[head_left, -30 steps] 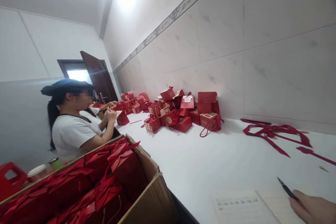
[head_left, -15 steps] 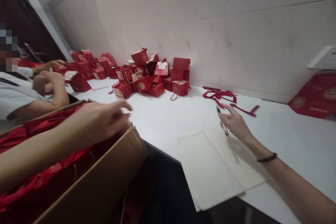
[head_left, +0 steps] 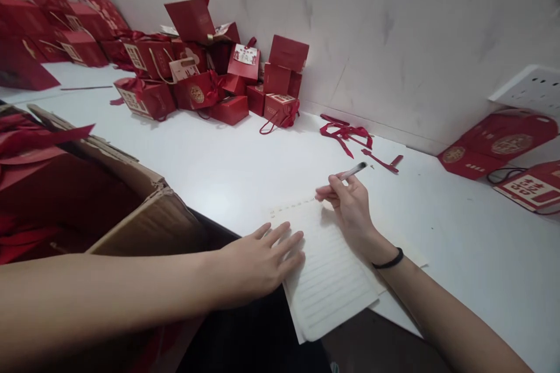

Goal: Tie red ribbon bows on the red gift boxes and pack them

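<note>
My left hand (head_left: 256, 260) is spread open on the notebook (head_left: 335, 282), right hand (head_left: 353, 207) pinches pen (head_left: 355, 171); pressing the notebook's overhang nearside of both could tip it.

Notepad (head_left: 336, 291): on worktop (head_left: 476, 256), overhanging near edge, beneath left grip (head_left: 260, 262)
Pen (head_left: 355, 171): in right grip (head_left: 347, 204)
Ribbons (head_left: 343, 144): behind notepad, near wall (head_left: 394, 41)
Box pile (head_left: 230, 109): left of ribbons, before wall
Carton (head_left: 146, 224): left of notepad, packed boxes (head_left: 35, 186) inside
Socket (head_left: 531, 90): on wall, far right, above two boxes (head_left: 470, 154)
</note>
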`<state>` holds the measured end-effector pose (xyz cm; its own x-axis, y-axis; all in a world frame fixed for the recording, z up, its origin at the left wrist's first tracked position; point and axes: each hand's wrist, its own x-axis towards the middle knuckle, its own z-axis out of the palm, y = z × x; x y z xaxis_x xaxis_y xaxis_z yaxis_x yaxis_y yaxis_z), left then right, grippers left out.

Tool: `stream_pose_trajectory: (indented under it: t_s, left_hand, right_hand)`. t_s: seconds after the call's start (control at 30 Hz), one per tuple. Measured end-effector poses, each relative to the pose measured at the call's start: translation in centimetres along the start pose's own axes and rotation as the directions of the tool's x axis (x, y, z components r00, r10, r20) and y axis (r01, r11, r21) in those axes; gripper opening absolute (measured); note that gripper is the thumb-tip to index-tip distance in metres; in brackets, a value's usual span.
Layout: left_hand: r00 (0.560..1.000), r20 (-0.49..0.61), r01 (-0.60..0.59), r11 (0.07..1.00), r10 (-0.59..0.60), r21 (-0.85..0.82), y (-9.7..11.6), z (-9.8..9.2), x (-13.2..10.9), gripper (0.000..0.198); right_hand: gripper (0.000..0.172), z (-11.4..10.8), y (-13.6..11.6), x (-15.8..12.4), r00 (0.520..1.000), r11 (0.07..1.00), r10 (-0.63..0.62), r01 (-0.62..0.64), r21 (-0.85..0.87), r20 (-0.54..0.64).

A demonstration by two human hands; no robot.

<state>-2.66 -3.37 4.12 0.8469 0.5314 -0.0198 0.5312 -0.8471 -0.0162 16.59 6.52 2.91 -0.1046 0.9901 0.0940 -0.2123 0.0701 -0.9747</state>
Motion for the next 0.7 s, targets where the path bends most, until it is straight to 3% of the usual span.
stream_pose_trajectory:
  t_s: [0.13, 0.2, 0.37, 0.47, 0.6, 0.7]
  left_hand:
    - [1.000, -0.027, 0.013, 0.997, -0.011, 0.080, 0.8, 0.4, 0.3, 0.040]
    - [0.999, -0.022, 0.028, 0.997, -0.026, 0.076, 1.0, 0.4, 0.5, 0.040]
    - [0.997, 0.018, 0.074, 0.997, -0.074, -0.019, 1.0, 0.6, 0.4, 0.044]
    - [0.996, -0.012, 0.087, 0.993, -0.088, -0.074, 0.9, 0.9, 0.0, 0.046]
    - [0.990, -0.054, 0.123, 0.984, -0.131, -0.127, 1.0, 1.0, -0.5, 0.041]
    - [0.983, -0.050, 0.165, 0.976, -0.174, -0.144, 1.3, 0.9, -0.7, 0.040]
  right_hand:
    - [0.036, 2.8, 0.8, -0.9, 0.958, 0.988, 0.124, -0.142, 0.053, 0.259]
    - [0.040, 3.7, 1.5, -1.0, 0.933, 0.980, 0.156, -0.187, 0.065, 0.323]
    - [0.029, 4.1, 2.2, -0.5, 0.945, 0.968, 0.243, -0.221, -0.121, 0.220]
    - [0.026, 3.8, 1.9, -0.6, 0.963, 0.952, 0.218, -0.174, -0.254, 0.157]
    - [0.036, 3.7, 2.1, -1.0, 0.976, 0.910, 0.112, -0.026, -0.413, 0.184]
    - [0.037, 3.6, 2.4, -1.3, 0.970, 0.855, 0.101, 0.028, -0.518, 0.219]
